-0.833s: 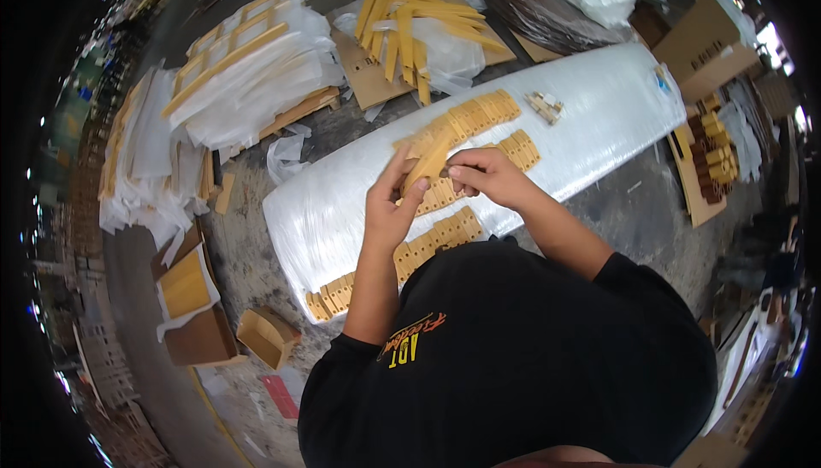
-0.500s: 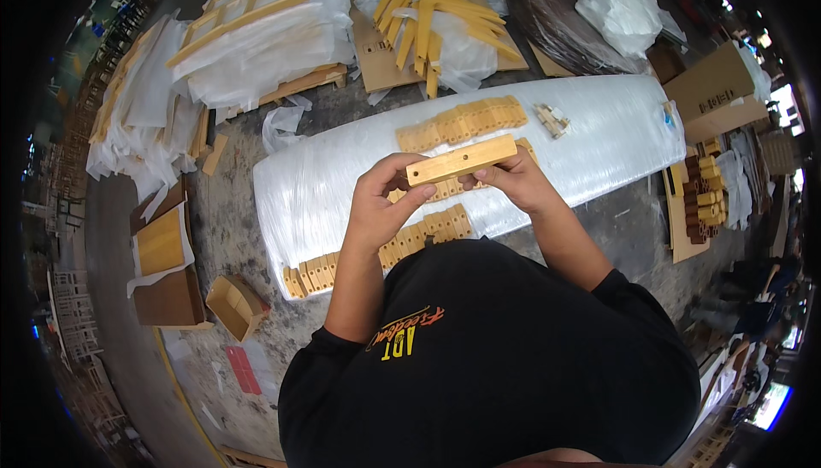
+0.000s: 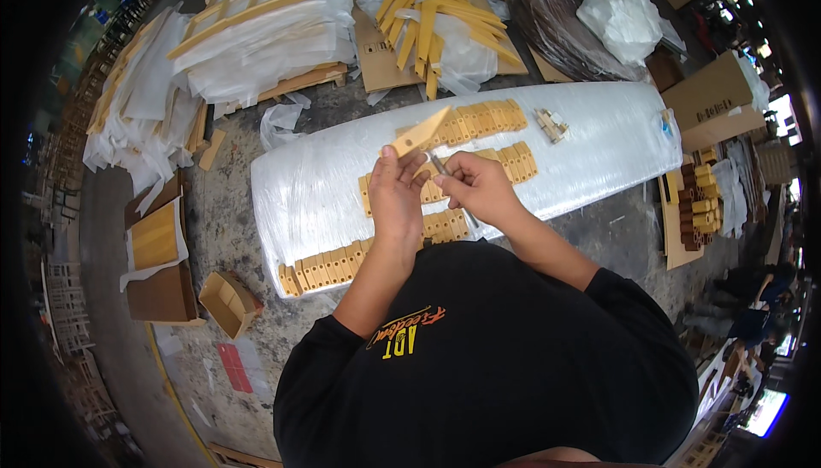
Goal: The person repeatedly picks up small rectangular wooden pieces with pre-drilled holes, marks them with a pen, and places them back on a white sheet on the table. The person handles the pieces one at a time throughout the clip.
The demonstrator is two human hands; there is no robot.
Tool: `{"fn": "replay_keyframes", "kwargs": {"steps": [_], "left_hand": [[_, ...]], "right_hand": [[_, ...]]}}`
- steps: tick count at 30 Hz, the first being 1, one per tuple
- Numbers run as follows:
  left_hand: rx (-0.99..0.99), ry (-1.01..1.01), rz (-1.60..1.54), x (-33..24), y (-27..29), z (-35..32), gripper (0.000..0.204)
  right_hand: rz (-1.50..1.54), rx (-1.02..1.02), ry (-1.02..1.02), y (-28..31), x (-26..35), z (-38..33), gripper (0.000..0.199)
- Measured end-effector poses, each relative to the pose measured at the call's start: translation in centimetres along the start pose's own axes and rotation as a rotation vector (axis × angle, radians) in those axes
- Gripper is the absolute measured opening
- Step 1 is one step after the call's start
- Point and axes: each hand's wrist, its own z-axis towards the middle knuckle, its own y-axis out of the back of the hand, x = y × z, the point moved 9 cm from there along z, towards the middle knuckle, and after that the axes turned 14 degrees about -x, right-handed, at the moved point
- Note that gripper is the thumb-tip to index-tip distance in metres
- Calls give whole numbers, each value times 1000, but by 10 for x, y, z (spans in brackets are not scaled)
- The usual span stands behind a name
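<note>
Above the wrapped surface, my left hand [image 3: 398,196] is closed on a light wooden block [image 3: 417,135] with drilled holes, which is tilted up to the right. My right hand [image 3: 486,189] pinches a thin, dark rod-like tool [image 3: 439,165] just below the block; its exact kind is unclear. Beneath my hands, similar blocks stand side by side in a far row [image 3: 486,120], a middle row [image 3: 516,164] and a near row [image 3: 329,268]. My hands and arms hide parts of the middle and near rows.
Plastic film covers the long padded surface [image 3: 599,126]. A few small wooden pieces [image 3: 552,125] lie on its far right. Beyond it are wrapped frames [image 3: 265,49] and yellow angled wooden parts [image 3: 423,23]. A cardboard box [image 3: 229,304] is on the floor at left; stacked parts [image 3: 703,198] are at right.
Half a second ago both hands held the block level between them. Now the left hand alone holds it, tilted and shifted left, while the right hand grips the thin tool.
</note>
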Motion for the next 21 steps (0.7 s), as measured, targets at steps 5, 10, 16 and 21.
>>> {"fn": "replay_keyframes", "kwargs": {"steps": [5,10,16,21], "left_hand": [[-52,117,22,3,0,5,50],[57,265,16,28,-13,-6,53],[128,206,97,31,-20,-11,47],[310,-104,161,15,-28,-17,30]], "right_hand": [[46,31,-6,-10,5,-8,17],[-110,6,62,-9,5,1,19],[-16,-44,4,-3,-5,0,18],[320,60,-97,-6,-1,-6,19]]}}
